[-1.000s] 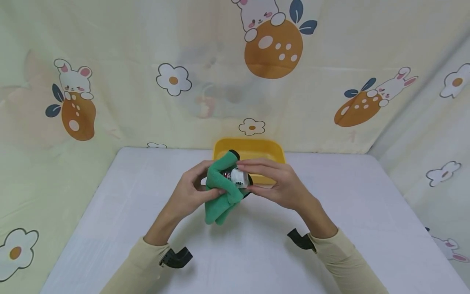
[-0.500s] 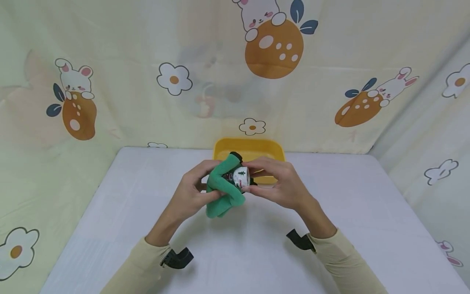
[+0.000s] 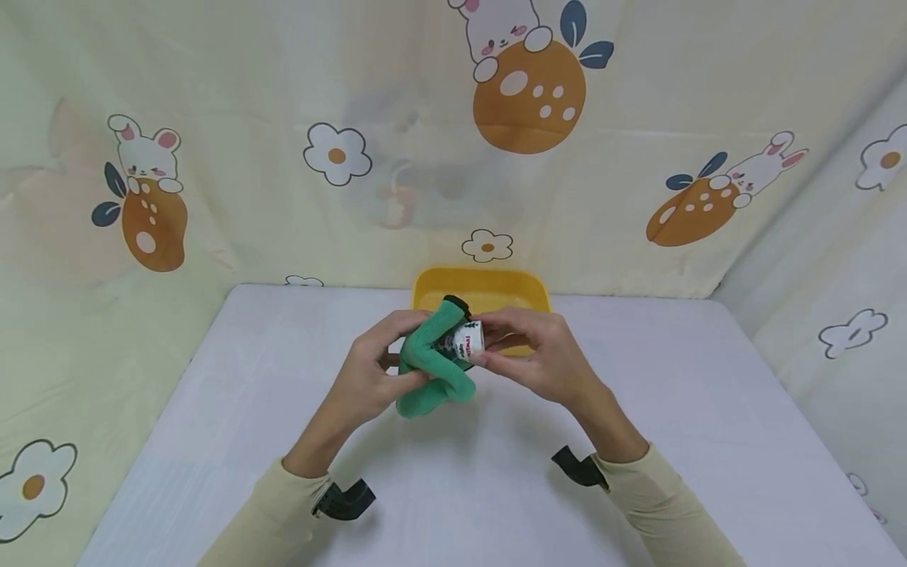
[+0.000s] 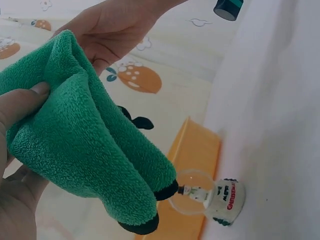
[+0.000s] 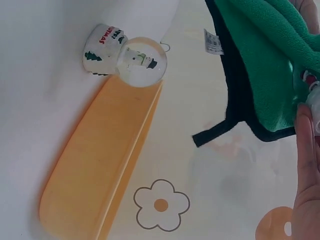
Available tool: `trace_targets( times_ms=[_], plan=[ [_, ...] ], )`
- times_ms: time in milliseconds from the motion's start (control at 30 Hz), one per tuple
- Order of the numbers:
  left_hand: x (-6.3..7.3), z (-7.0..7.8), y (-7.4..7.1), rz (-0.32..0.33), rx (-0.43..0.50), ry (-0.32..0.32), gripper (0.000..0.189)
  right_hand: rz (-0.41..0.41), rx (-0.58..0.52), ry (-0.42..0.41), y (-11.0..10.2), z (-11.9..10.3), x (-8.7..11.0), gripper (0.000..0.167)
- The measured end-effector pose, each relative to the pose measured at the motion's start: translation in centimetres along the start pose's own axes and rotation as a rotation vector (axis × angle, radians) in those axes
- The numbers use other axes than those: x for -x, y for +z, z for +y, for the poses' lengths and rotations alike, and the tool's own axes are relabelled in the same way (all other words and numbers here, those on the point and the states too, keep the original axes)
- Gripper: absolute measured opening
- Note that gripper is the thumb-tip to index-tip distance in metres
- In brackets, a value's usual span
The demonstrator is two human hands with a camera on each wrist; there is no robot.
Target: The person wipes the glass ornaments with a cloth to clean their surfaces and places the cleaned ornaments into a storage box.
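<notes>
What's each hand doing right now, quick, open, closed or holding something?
Left hand: closed, gripping the green cloth.
Right hand: closed, pinching the white printed object partly inside that cloth.

A green towelling cloth (image 3: 425,354) with black edging, folded and bunched, wraps partly round a small ornament (image 3: 468,341), its white, red-lettered base tipped sideways, both above the worktop (image 3: 460,504), nearer its far edge.
</notes>
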State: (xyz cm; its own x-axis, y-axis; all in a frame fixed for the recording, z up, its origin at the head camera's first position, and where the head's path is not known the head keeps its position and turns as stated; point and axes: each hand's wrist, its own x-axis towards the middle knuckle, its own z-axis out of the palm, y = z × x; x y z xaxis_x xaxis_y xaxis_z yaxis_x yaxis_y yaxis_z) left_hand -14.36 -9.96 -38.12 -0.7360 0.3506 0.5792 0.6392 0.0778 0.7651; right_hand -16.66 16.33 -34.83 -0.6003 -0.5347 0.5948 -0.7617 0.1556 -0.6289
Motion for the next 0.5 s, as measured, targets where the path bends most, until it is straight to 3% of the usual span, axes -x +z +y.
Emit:
trace_targets(
  times_ms=[233,500],
  plan=[
    [-0.12,0.15,-0.11,0.008,0.033,0.004,0.062,-0.029,0.001,-0.027,-0.1,-0.15,-0.17,0.059],
    [-0.14,0.2,-0.18,0.043,0.034,-0.028,0.056,-0.009,0.061,-0.082,0.07,-0.28,-0.46,0.06]
  ],
)
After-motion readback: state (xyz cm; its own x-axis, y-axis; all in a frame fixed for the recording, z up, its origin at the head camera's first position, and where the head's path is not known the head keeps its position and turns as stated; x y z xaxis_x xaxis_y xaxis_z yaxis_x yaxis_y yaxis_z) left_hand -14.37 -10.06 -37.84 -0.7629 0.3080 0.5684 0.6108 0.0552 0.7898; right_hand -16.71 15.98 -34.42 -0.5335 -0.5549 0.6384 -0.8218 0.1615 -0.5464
